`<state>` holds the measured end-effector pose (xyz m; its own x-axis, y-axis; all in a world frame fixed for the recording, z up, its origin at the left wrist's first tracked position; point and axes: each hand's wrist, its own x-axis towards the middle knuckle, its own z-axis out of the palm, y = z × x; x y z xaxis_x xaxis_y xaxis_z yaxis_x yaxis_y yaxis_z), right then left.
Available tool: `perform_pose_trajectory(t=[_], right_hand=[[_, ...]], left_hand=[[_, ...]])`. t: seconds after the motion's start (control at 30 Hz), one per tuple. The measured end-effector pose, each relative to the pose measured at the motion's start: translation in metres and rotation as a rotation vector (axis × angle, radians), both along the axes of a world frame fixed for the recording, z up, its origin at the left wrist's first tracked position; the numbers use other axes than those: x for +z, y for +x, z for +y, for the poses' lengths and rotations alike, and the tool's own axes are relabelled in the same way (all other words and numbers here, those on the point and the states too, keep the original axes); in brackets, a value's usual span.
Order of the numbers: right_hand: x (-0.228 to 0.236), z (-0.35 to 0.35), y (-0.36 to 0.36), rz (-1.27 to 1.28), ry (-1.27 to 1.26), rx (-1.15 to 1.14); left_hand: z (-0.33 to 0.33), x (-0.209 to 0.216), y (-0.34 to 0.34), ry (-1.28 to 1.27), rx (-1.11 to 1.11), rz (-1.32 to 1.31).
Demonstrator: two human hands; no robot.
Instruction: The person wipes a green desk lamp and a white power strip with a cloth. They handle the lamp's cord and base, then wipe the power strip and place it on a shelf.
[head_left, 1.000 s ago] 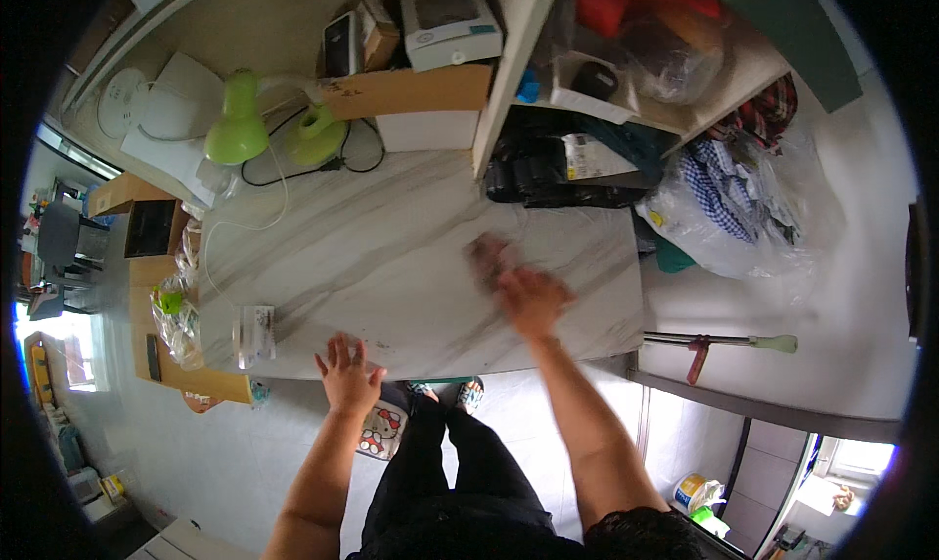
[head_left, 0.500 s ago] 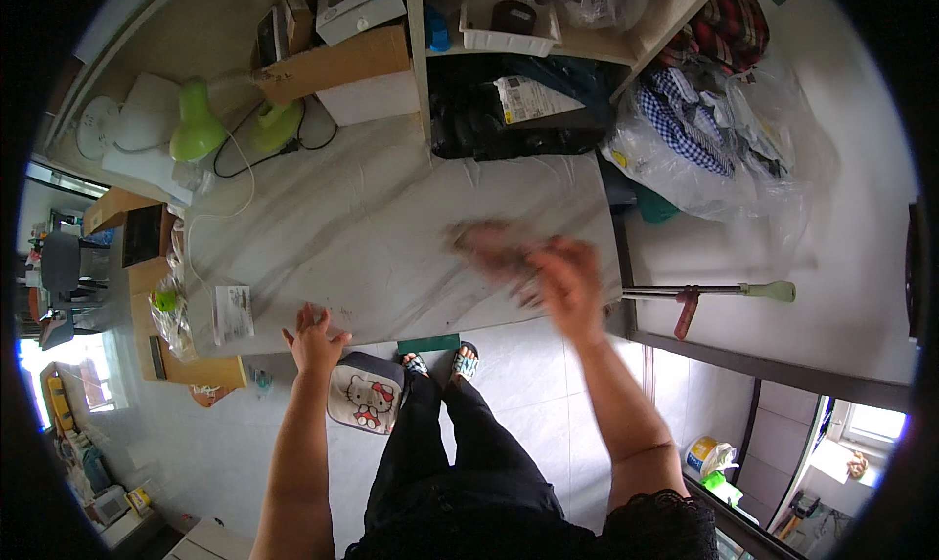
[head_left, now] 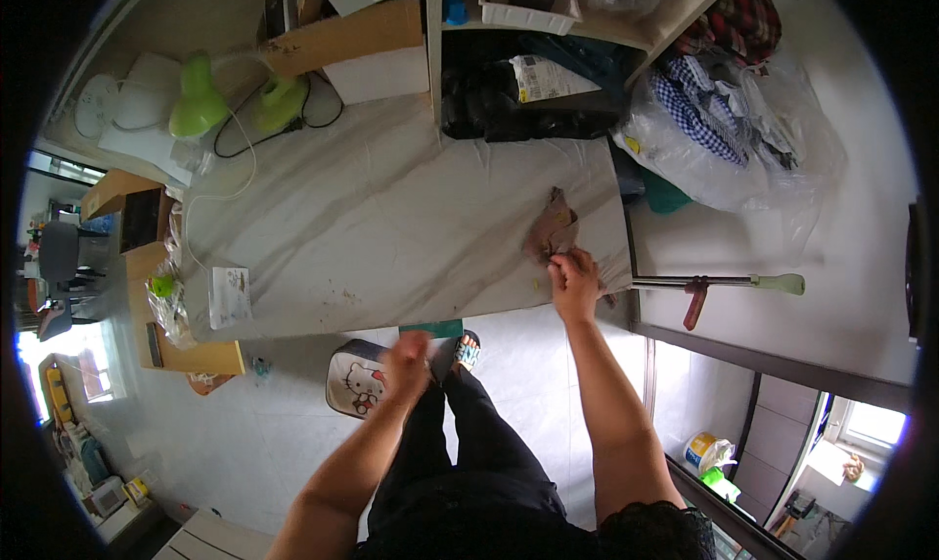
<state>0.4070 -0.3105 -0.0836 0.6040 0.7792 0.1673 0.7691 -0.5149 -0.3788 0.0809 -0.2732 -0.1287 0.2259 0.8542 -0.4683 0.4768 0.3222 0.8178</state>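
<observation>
A crumpled brownish-pink rag [head_left: 554,227] lies on the right part of the marble-patterned tabletop [head_left: 333,208]. My right hand [head_left: 575,284] is closed on the rag's near end, close to the table's front edge. My left hand [head_left: 405,364] is off the table, in the air in front of its near edge, beside the cartoon-cat bag [head_left: 354,378] on the floor. Motion blurs its fingers, so their pose is unclear, and I make out nothing in it. Small dark crumbs [head_left: 342,294] are scattered on the tabletop near the front.
A green lamp [head_left: 197,100] with a cord and a white packet [head_left: 230,298] are on the left. Cardboard boxes [head_left: 347,38] and a black plastic bundle [head_left: 479,110] line the back. To the right are a bag of clothes [head_left: 724,159] and a green-handled pole [head_left: 773,283].
My right hand and the rag have shifted right toward the table's end. My left hand has come off the tabletop and moved right and nearer to me. The view has shifted slightly.
</observation>
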Motion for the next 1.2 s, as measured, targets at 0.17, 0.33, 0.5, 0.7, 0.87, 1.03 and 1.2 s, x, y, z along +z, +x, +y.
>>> perform_pose_trajectory(t=[0.17, 0.33, 0.5, 0.7, 0.87, 1.03, 1.2], right_hand=[[0.001, -0.01, -0.04, 0.123, 0.095, 0.069], [0.013, -0.023, -0.074, 0.384, 0.148, 0.158], [0.041, -0.036, -0.049, 0.865, 0.343, 0.06], [0.062, 0.006, 0.048, 0.938, 0.288, -0.251], [-0.025, 0.046, 0.023, 0.232, 0.006, -0.012], [-0.027, 0.113, -0.176, 0.013, 0.063, 0.274], [0.01, 0.147, -0.31, 0.255, 0.026, 0.728]], left_hand=[[-0.029, -0.012, 0.122, -1.308, 0.562, -0.783], [-0.012, -0.029, 0.162, -1.143, 0.472, -1.294], [-0.007, -0.028, 0.133, -1.263, 0.561, -1.016], [0.001, 0.01, 0.051, -1.119, 0.604, -0.698], [0.052, 0.123, -0.07, -0.558, 0.812, -0.884], [0.101, 0.188, -0.176, -0.136, 1.033, -1.1], [0.101, 0.145, -0.215, -0.3, 1.129, -1.206]])
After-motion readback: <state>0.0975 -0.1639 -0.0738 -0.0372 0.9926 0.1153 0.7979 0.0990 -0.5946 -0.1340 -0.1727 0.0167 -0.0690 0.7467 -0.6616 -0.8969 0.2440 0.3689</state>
